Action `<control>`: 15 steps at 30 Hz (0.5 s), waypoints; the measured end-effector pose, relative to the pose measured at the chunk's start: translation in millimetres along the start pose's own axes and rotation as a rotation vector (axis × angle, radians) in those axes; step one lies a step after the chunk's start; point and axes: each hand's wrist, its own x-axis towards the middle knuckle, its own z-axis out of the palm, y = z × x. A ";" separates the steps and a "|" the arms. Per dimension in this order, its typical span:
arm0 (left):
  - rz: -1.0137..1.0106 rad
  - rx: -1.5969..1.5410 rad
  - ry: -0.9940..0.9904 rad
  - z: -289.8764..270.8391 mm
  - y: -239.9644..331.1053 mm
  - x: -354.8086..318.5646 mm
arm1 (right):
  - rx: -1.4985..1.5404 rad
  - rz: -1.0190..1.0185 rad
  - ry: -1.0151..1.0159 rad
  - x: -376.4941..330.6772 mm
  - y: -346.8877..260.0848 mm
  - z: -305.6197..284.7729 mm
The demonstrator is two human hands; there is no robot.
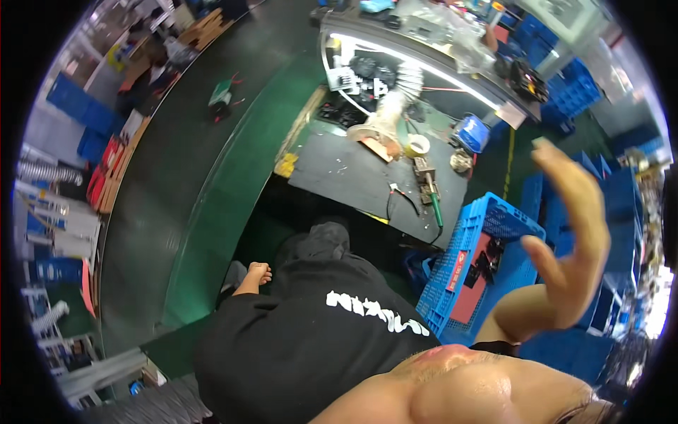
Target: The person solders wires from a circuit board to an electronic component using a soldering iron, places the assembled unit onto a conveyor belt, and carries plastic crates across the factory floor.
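Note:
My right hand point(579, 240) is raised at the right, close to the camera, with thumb and fingers apart and nothing between them. Below it stands a blue plastic crate point(452, 272) holding dark parts. My left hand point(259, 273) rests low beside my lap, its fingers curled into a loose fist with no object showing. Both hands are off the dark workbench point(339, 173) ahead. On the bench lie cutting pliers point(402, 192) with dark handles and a green-handled soldering iron point(436, 210) in its stand point(424, 169). A tape-like roll point(417, 145) sits behind the stand.
A fume hose with a flared mouth point(371, 133) hangs over the bench under a bright light bar point(417, 65). Left of the bench runs a dark conveyor belt point(159, 191) carrying a green device point(221, 95) with red wires. A blue container point(472, 133) stands at the bench's right.

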 end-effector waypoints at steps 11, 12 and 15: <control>0.660 0.041 0.392 31.5 55.7 4.3 | 0.620 0.085 -0.930 -19.5 11.3 321.1; 0.719 -0.003 0.459 24.1 75.6 -1.3 | 0.551 0.098 -0.972 -36.3 17.3 350.9; 0.896 -0.096 0.637 -13.1 130.0 18.0 | 0.455 0.258 -1.036 -43.4 7.7 381.4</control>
